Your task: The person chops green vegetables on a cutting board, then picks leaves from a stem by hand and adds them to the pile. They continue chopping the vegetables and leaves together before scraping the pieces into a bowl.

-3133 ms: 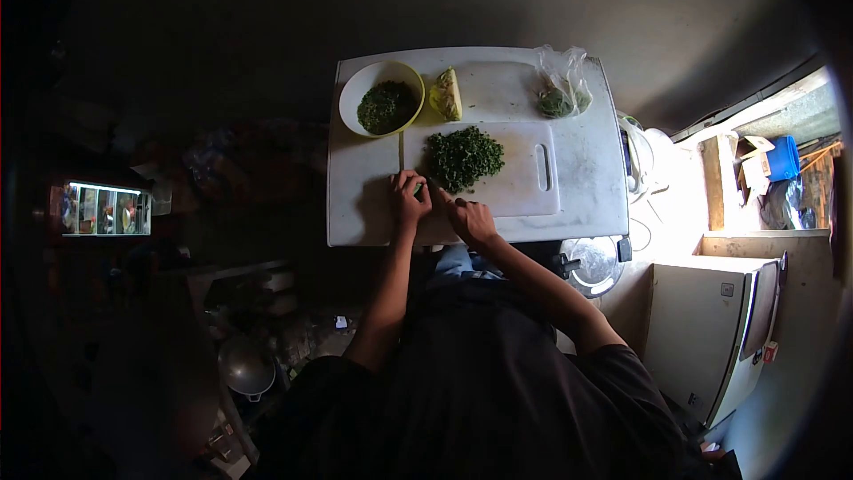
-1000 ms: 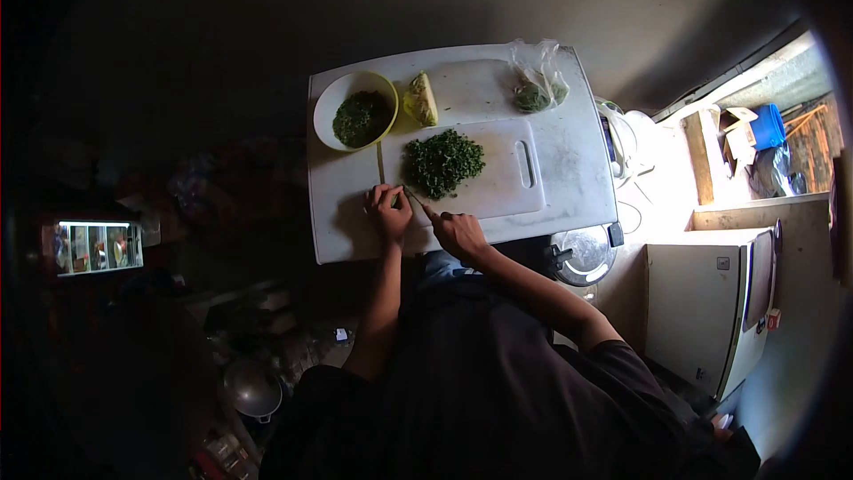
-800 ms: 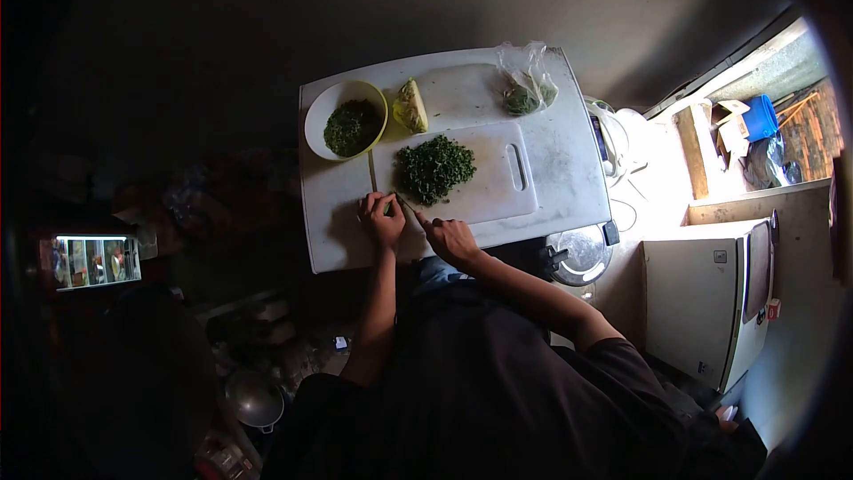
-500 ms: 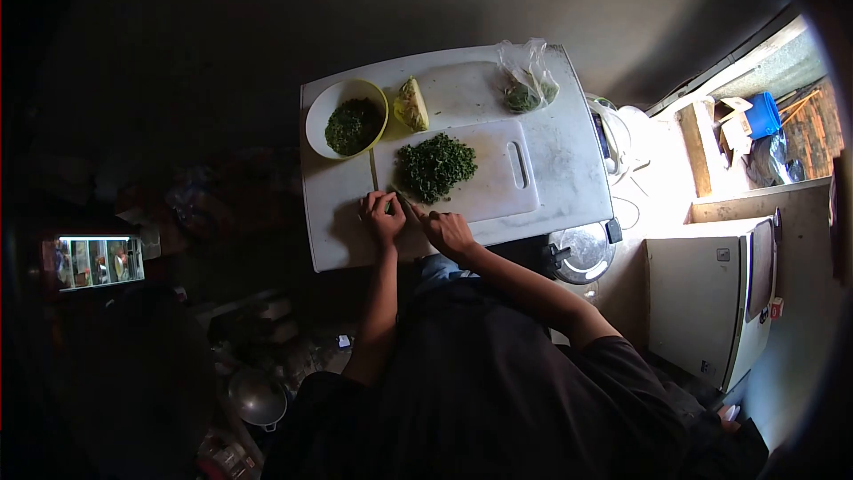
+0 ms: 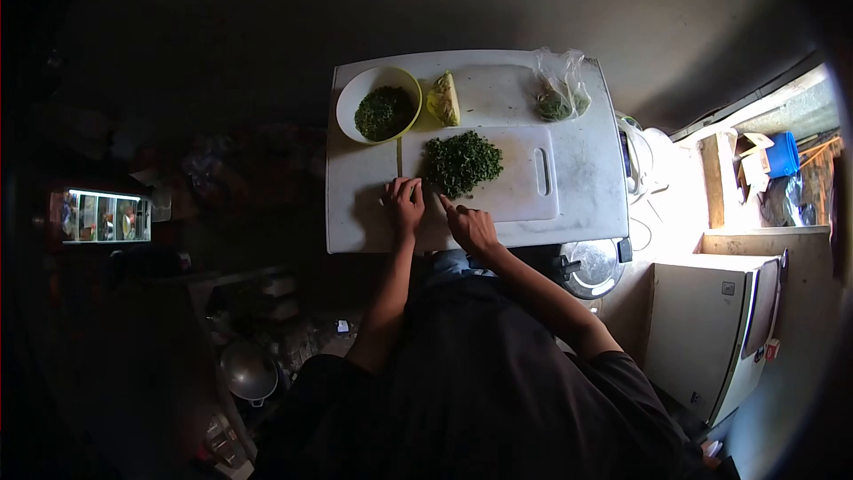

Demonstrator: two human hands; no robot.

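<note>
My right hand point(image 5: 473, 229) is wrapped round the handle of a knife point(image 5: 435, 195), whose dark blade points away from me at the near left of the white cutting board point(image 5: 522, 200). Close to the blade, my left hand point(image 5: 405, 204) has its fingers curled down over a small bunch of leafy greens, mostly hidden beneath them. A heap of finely chopped greens point(image 5: 462, 163) lies on the board just beyond the knife. Further back stand a white-and-yellow bowl point(image 5: 353, 98) with more chopped greens inside and a pale cabbage wedge point(image 5: 445, 100).
A clear plastic bag point(image 5: 562, 89) with greens lies at the back right of the white table point(image 5: 582, 156). Beside the table's right edge is a round lidded pot point(image 5: 593, 268). A white fridge point(image 5: 702, 329) stands lower right; a metal wok point(image 5: 249, 371) is at lower left.
The view has shifted, so the table sits further right. Both hands stay near the board's near left, and the knife has moved slightly away from me relative to the board.
</note>
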